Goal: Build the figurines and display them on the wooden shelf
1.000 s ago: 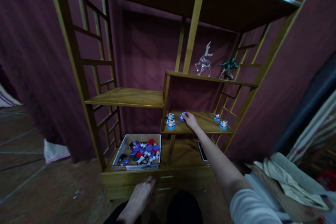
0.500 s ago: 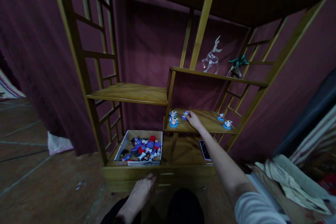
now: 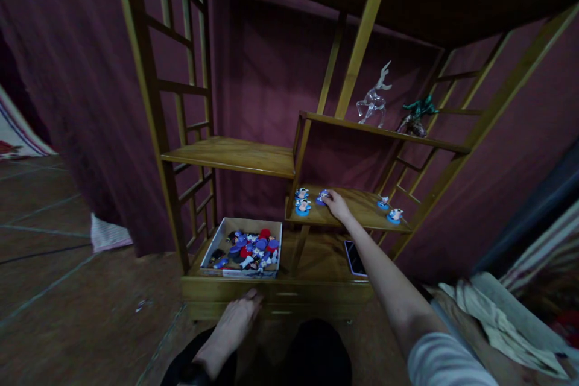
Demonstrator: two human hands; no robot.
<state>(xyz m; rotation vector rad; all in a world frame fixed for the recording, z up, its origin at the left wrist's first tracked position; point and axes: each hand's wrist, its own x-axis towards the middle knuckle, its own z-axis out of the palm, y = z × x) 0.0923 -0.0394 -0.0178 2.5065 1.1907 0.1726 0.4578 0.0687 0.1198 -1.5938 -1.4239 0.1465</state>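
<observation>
On the lower right shelf point(image 3: 357, 208), my right hand point(image 3: 337, 205) pinches a small purple-and-white figurine point(image 3: 322, 196) on a purple base. The figurine stands at or just above the wood; its contact is too small to make out. To its left are two figurines on blue bases, one behind point(image 3: 301, 193) and one in front point(image 3: 303, 208). Farther right stand two more blue-based ones, a smaller one point(image 3: 383, 202) and a larger one point(image 3: 395, 215). My left hand point(image 3: 239, 315) rests low before the cabinet's drawers, fingers loosely extended, nothing visible in it.
A shallow cardboard box point(image 3: 212, 248) full of mixed figurines and purple and red discs stands at lower left. A phone point(image 3: 356, 259) lies on the bottom board. Above, a clear deer statuette point(image 3: 373, 102) and a green-brown statuette point(image 3: 417, 116) stand on the upper shelf point(image 3: 389, 131).
The view has shifted slightly, moving the cabinet a little rightward in the picture. My right hand keeps its pinch on the purple figurine at the same shelf spot. My left hand has drawn slightly left.
</observation>
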